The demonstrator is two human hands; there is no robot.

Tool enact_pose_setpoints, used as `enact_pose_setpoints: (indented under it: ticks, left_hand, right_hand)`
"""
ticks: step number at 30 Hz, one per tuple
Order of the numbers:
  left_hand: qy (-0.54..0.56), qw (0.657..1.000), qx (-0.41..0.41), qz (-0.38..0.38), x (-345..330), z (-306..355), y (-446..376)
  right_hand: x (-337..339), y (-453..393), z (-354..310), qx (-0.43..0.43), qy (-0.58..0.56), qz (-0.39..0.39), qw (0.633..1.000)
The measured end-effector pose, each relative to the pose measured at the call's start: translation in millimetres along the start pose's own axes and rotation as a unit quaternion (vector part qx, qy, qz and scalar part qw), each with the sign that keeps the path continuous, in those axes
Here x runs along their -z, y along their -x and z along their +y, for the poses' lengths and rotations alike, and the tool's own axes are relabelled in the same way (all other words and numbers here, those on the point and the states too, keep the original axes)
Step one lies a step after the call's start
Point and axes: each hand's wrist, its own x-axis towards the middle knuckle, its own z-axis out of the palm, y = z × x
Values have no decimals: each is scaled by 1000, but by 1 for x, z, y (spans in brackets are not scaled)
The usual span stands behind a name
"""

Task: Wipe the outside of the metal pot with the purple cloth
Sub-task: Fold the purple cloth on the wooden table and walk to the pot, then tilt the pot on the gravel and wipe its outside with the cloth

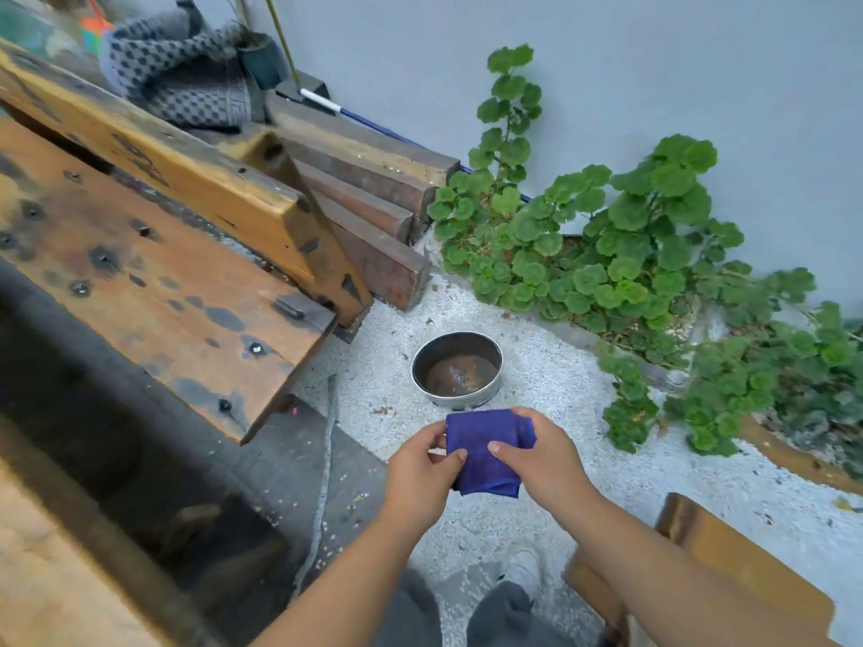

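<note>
Near the metal pot (456,370) on gravel, I saw left hand (420,464) and right hand (537,452) pinching purple cloth (485,452); wiping hadn't begun, next probably reach pot's wall.

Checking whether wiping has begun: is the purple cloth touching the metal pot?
Apart. The head view shows the purple cloth held above gravel, short of the metal pot.

Metal pot (456,370) on gravel ground (551,380)

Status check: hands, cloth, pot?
Both hands, left and right, hold the cloth in the air. Pot on the gravel, untouched. Nothing between.
</note>
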Motion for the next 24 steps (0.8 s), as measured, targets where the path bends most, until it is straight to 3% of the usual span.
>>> enact_pose_setpoints:
  ticks: [4,13,17,19,21,24]
  left_hand:
    - [-22,999,-18,-36,-19,-44,-78]
    - [-34,986,-85,-140,-91,-209,-310]
    - [-29,978,-106,-176,-125,-258,-373]
    - [-131,970,-124,-162,-137,-278,-403]
    - [-282,933,-177,-138,-144,-289,-425]
    - [-445,839,-284,-132,-158,-290,-442]
  right_hand:
    - [-7,-69,50,-31,-56,15,998]
    - [-30,-270,221,-50,-128,12,990]
    - [-30,-327,270,-23,-171,82,981]
    - [-25,-349,282,13,-181,148,972]
    - [-17,-370,285,57,-143,208,966]
    - [-5,-402,270,152,25,226,962]
